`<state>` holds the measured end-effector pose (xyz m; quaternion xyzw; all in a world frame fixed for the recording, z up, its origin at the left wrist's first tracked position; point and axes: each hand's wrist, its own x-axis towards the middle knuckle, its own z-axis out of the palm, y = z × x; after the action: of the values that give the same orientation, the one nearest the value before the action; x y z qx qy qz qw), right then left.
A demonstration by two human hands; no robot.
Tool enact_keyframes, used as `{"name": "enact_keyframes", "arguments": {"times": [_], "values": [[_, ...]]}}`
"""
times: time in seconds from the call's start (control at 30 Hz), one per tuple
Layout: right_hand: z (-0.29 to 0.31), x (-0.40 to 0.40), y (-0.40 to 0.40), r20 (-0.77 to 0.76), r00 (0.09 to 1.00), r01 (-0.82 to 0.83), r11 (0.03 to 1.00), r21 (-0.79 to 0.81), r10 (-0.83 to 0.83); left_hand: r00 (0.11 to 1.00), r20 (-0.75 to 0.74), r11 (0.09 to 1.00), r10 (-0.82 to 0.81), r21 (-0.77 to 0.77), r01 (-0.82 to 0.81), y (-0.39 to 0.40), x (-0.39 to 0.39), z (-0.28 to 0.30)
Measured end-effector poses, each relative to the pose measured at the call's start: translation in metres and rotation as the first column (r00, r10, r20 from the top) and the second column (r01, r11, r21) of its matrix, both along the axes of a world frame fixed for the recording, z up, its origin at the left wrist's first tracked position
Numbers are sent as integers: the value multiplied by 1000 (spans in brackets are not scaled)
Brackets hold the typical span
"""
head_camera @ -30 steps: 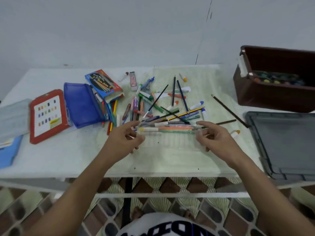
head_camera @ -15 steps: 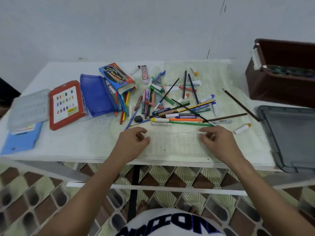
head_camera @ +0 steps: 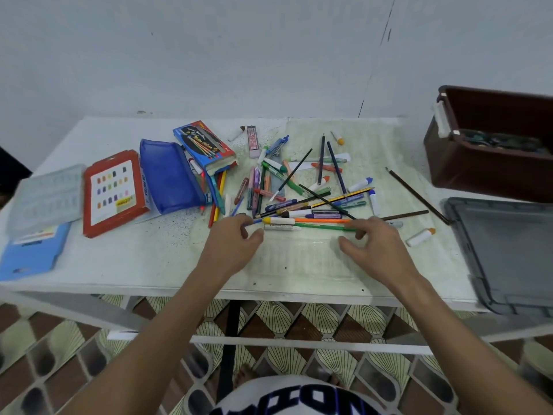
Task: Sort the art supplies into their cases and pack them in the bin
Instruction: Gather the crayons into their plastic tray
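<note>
A clear plastic tray (head_camera: 302,259) lies flat on the white table (head_camera: 125,265) near its front edge. My left hand (head_camera: 233,241) hovers at the tray's far left corner and my right hand (head_camera: 377,244) at its far right corner. Both have loosely curled fingers and grip nothing. The right fingertips are next to the end of a green pen (head_camera: 323,226). Behind the tray spreads a loose pile of pens, pencils, crayons and markers (head_camera: 299,190). A brown bin (head_camera: 490,157) stands at the far right.
Left of the pile lie a coloured-pencil box (head_camera: 203,145), an open blue pouch (head_camera: 167,178), a red case (head_camera: 113,190), a grey plastic tray (head_camera: 45,196) and a blue case (head_camera: 33,250). A grey lid (head_camera: 508,250) lies at the right, below the bin.
The clear tray, held up at the pile a second ago, now lies on the table. Both hands have let go of its ends and hover over its far corners.
</note>
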<state>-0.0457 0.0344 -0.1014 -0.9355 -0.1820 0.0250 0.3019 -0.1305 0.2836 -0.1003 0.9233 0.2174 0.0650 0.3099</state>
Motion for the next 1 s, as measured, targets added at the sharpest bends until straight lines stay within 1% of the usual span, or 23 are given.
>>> {"name": "enact_keyframes", "arguments": {"times": [0.1, 0.27, 0.43, 0.53, 0.7, 0.87, 0.93, 1.0], "values": [[8, 13, 19, 34, 989, -146, 989, 35, 145, 997, -18, 997, -77, -9, 77, 6, 14, 7], [11, 40, 61, 40, 943, -332, 943, 19, 331, 965, -137, 974, -225, -15, 225, 18, 33, 14], [10, 54, 80, 26, 917, -392, 911, -127, 398, 927, -215, 950, -307, -4, 313, 28, 45, 15], [8, 59, 86, 14, 900, -422, 881, -212, 435, 917, -225, 942, -329, -4, 336, 31, 48, 14], [6, 61, 89, -3, 885, -449, 854, -264, 465, 931, -185, 949, -314, -47, 311, 30, 48, 13], [8, 65, 89, -68, 894, -445, 866, -229, 442, 966, -95, 959, -239, -181, 219, 33, 45, 14], [10, 65, 89, -85, 897, -442, 874, -204, 434, 982, -67, 948, -177, -281, 152, 34, 42, 16], [11, 64, 89, -102, 895, -446, 874, -192, 434, 993, -37, 897, -109, -434, 82, 34, 38, 19]]}}
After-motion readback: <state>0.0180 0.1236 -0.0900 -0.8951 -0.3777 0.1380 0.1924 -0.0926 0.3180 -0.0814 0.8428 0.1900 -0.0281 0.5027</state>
